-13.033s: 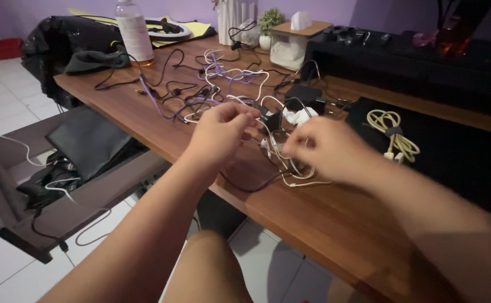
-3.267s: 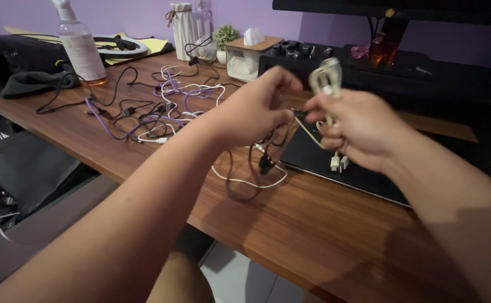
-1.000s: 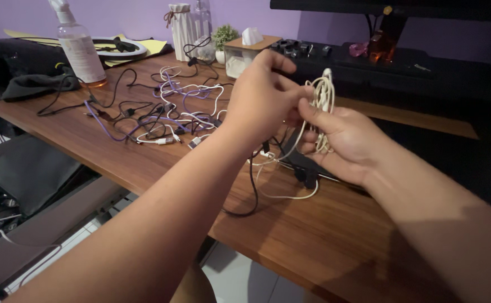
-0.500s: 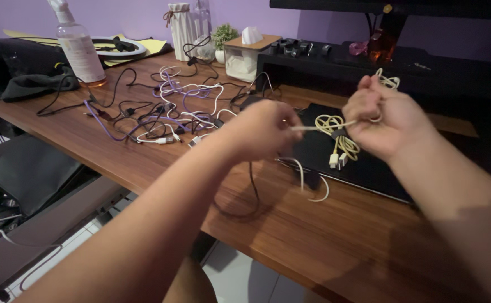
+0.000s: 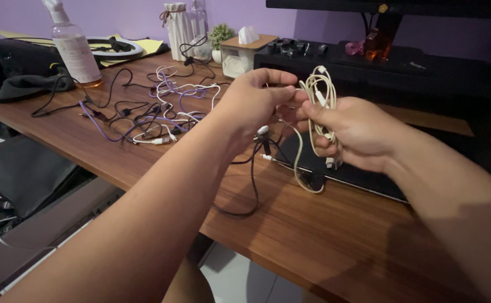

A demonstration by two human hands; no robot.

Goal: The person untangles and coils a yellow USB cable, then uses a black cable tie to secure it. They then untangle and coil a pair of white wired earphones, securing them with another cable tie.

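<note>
My right hand (image 5: 353, 132) grips a coiled cream cable (image 5: 319, 96) above the wooden desk (image 5: 335, 235), with loops sticking up past my fingers. My left hand (image 5: 252, 104) pinches the same cable's loose strand just left of the coil. That strand droops in a loop (image 5: 301, 168) toward the desk. A black cable (image 5: 251, 185) hangs below my left wrist and curls on the wood.
A tangle of purple, white and black cables (image 5: 161, 109) covers the desk's left half. A clear bottle (image 5: 72, 47) stands far left. A black mat (image 5: 425, 168) lies under my right hand. A tissue box (image 5: 241, 53), small plant (image 5: 219, 40) and white vase (image 5: 177, 29) line the back.
My hands, apart half a second ago with the cable stretched between them, have come together. The coil in my right hand has gained loops and moved left.
</note>
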